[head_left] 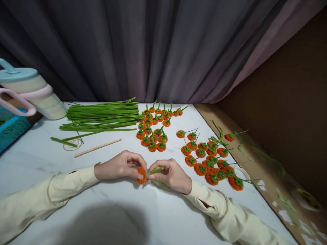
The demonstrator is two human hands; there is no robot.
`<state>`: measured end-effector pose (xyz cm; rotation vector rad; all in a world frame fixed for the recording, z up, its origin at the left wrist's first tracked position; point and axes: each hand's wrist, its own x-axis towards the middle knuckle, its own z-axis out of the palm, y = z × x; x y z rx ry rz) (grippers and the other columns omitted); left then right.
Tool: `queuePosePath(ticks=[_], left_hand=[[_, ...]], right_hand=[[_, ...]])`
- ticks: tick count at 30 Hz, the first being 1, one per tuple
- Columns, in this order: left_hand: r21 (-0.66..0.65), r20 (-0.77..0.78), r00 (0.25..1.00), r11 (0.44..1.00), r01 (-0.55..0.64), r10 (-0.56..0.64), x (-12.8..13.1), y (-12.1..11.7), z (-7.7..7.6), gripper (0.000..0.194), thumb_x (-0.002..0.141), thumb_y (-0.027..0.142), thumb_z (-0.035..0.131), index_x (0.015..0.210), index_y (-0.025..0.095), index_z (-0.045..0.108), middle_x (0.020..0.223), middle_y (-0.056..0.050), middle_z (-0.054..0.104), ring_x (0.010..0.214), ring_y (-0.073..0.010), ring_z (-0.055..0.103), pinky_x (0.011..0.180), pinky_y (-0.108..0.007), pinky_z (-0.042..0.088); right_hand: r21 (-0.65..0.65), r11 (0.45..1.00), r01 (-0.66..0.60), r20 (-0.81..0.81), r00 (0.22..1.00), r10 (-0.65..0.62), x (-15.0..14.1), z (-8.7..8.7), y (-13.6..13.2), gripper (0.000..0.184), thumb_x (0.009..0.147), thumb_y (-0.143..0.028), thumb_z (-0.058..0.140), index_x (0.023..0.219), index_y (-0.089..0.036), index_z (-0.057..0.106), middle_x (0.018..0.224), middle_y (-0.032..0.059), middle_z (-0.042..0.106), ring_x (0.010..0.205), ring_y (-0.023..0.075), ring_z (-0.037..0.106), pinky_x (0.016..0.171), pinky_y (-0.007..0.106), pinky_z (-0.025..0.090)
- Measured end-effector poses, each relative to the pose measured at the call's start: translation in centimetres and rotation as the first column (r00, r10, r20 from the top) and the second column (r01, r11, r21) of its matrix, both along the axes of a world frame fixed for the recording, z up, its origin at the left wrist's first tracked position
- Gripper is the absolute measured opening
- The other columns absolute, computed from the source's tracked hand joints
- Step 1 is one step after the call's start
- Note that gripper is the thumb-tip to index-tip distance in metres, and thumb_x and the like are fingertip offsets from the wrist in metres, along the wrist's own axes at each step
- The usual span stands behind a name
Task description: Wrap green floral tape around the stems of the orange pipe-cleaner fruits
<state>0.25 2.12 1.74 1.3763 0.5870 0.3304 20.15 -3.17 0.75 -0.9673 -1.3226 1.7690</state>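
Observation:
Near the front middle of the table, my left hand pinches a small ribbed orange persimmon made of fuzzy chenille stem, turned on its side. Just to the right, the closed fingers of my right hand grip its green stem close to the orange part. A pale green strip, perhaps tape, trails below my right hand; its far end is hidden by the fingers. Behind the hands stands a group of similar persimmons with thick green stems. More persimmons, with thin wire tails, lie to the right.
A bundle of green chenille stems lies at the back left. In front are a wooden stick and a rubber band. A tumbler and blue basket occupy the left; a tape roll and scraps are at right.

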Motion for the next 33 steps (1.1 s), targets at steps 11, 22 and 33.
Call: queuePosePath(ticks=[11,22,33], left_hand=[[-0.309,-0.035,0.993,0.943,-0.121,0.116,-0.1,-0.1,-0.6,0.024,0.061,0.025,0.08,0.075,0.01,0.067,0.071,-0.006,0.068,0.061,-0.0136,0.06,0.058,-0.022,0.045],[-0.636,0.052,0.988,0.768,-0.08,0.146,0.7,-0.8,-1.0,0.018,0.059,0.018,0.079,0.064,0.008,0.065,0.059,-0.003,0.059,0.054,-0.0081,0.049,0.055,-0.018,0.04],[-0.051,-0.036,0.998,0.997,-0.051,0.049,-0.1,1.1,1.0,0.027,0.086,0.038,0.054,0.103,0.016,0.055,0.094,-0.006,0.059,0.083,-0.0162,0.056,0.074,-0.026,0.044]], right_hand=[[0.697,0.717,0.003,0.3,0.907,-0.295,-0.1,-0.6,-1.1,0.009,0.086,-0.024,0.053,0.089,-0.017,0.059,0.074,0.0056,0.067,0.063,0.0135,0.061,0.058,0.023,0.049],[0.958,0.162,-0.237,0.284,0.867,-0.41,0.5,-1.7,-0.8,0.033,0.084,-0.003,0.041,0.115,-0.011,0.046,0.086,0.0119,0.063,0.068,0.0173,0.052,0.057,0.029,0.043],[0.597,0.793,0.121,0.248,0.912,-0.325,-0.1,-1.0,-1.0,0.014,0.086,-0.026,0.055,0.081,-0.015,0.062,0.071,0.0064,0.066,0.059,0.0127,0.059,0.055,0.022,0.046]])
